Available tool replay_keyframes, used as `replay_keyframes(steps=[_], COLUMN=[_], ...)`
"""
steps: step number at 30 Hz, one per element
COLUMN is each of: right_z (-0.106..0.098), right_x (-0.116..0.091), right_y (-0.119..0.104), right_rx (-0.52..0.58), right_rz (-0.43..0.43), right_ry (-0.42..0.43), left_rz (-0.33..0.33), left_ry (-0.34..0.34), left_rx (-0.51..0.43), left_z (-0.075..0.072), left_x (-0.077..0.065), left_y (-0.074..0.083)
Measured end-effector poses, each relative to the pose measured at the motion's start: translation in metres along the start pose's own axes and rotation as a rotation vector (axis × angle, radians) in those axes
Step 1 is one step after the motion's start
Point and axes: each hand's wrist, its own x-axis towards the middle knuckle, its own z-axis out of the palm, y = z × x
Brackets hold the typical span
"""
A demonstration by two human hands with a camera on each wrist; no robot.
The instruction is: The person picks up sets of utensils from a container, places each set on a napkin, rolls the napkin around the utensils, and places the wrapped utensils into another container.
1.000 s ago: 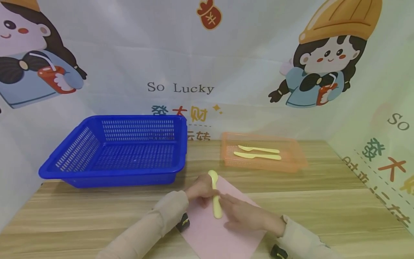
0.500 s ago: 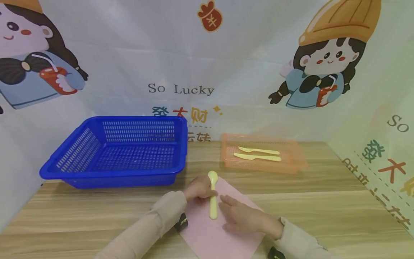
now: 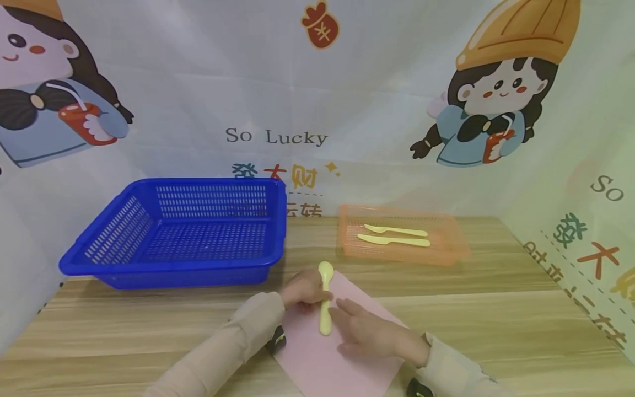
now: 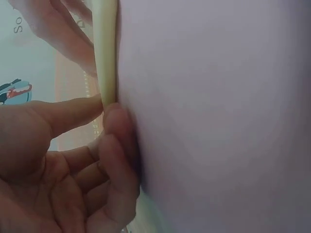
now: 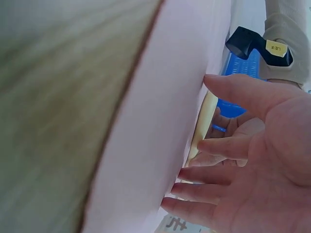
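Note:
A pale yellow plastic spoon [image 3: 324,320] lies on a pink sheet [image 3: 342,369], its bowl pointing away near the sheet's far corner. My left hand [image 3: 303,288] pinches the spoon's handle between thumb and fingertips, as the left wrist view also shows. To the right of the handle is my right hand [image 3: 369,331], fingers extended over the sheet. In the right wrist view its fingertips rest on the pink surface, with the forefinger at the spoon's handle. Part of the handle is hidden behind the left hand's fingers.
A large blue plastic basket [image 3: 183,270] stands at the back left. At the back right, an orange basket [image 3: 404,256] holds a yellow knife [image 3: 394,241] and a yellow fork [image 3: 397,230]. The wooden table [image 3: 471,325] ends at a printed cloth backdrop [image 3: 377,138].
The spoon's handle end has swung left, so the spoon lies straighter. My right hand drew slightly away from it, then came back leftward to the handle. The left hand keeps its pinch.

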Motion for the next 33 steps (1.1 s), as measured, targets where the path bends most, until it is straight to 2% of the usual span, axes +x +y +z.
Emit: replay_keyframes(steps=[6,11,14,17,21,24,28,31,33], right_z=[0.001,-0.001,-0.006,-0.009,-0.017,-0.027,-0.045,-0.059,-0.069], right_x=[0.003,0.005,0.007,0.009,0.01,0.011,0.012,0.014,0.016], right_y=[0.006,0.015,0.02,0.025,0.034,0.04,0.049,0.058,0.064], right_rx=[0.024,0.1,0.146,0.203,0.302,0.356,0.361,0.309,0.269], right_rz=[0.012,-0.012,-0.048,-0.044,-0.011,-0.002,-0.023,-0.014,0.032], right_ry=[0.002,0.039,0.087,0.133,0.175,0.226,0.335,0.436,0.501], left_rz=[0.022,0.077,0.127,0.182,0.247,0.329,0.438,0.441,0.416], left_ry=[0.014,-0.005,-0.009,0.016,0.038,0.061,0.147,0.183,0.188], left_rx=[-0.058,-0.058,-0.014,0.001,-0.078,-0.141,-0.16,-0.197,-0.234], left_z=[-0.002,-0.008,-0.015,-0.022,-0.028,-0.034,-0.039,-0.042,-0.043], left_x=[0.0,-0.001,-0.001,0.001,0.004,0.009,0.019,0.028,0.036], left_y=[-0.002,0.0,0.002,0.004,0.01,0.018,0.028,0.034,0.038])
